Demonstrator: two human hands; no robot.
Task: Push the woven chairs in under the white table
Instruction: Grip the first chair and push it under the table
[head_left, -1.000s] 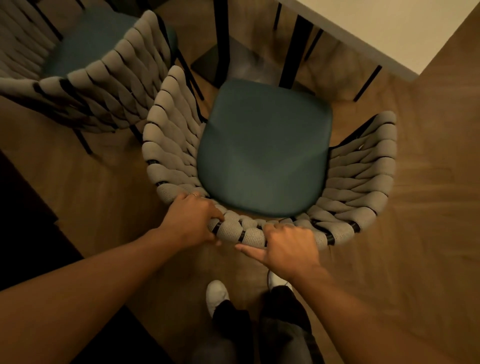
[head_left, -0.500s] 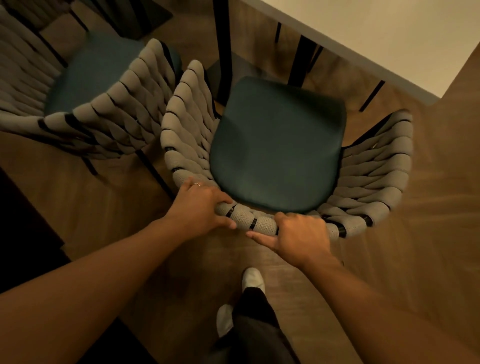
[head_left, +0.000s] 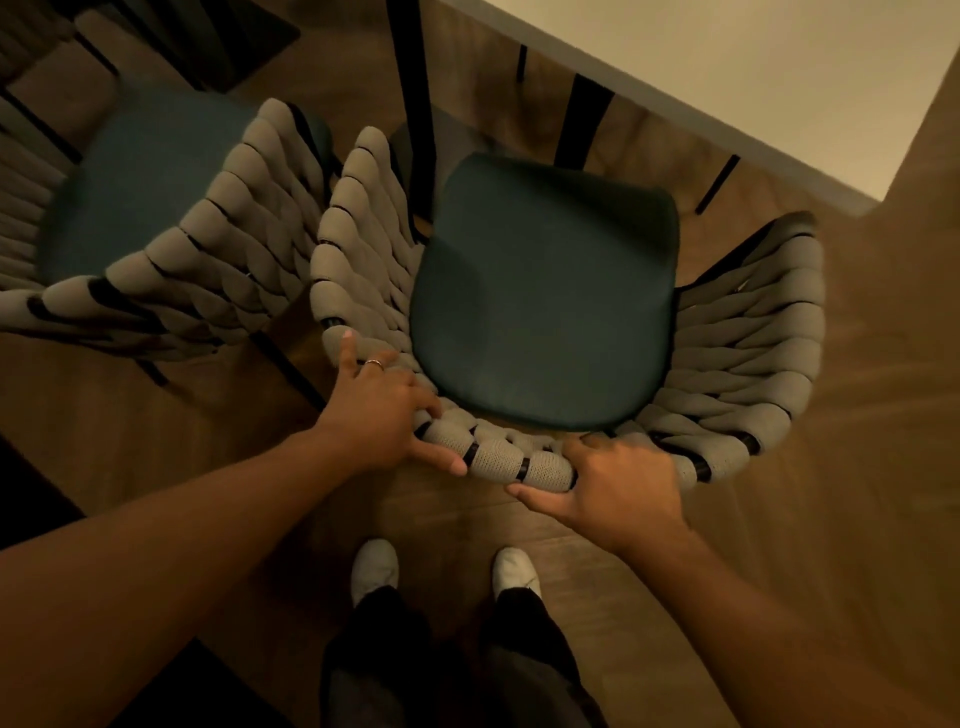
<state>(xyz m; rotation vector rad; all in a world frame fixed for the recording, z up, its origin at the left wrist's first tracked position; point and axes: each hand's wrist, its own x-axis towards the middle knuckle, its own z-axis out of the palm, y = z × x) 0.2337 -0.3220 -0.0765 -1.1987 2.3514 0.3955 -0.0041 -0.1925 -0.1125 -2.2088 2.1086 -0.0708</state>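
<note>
Fingers (head_left: 423, 402) of the left hand (head_left: 379, 410) and right hand (head_left: 623, 483) curl over the back rail of a woven chair (head_left: 545, 312), its seat mostly out from under the white worktop (head_left: 753, 67). Pushed straight, its armrest could snag the neighbouring chair (head_left: 171, 182) just beside it, or its seat could strike the black table leg (head_left: 410, 104).

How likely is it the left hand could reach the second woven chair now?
Probably yes: the left hand grips the near chair's rim, and the second chair stands beside it, nothing between.
</note>
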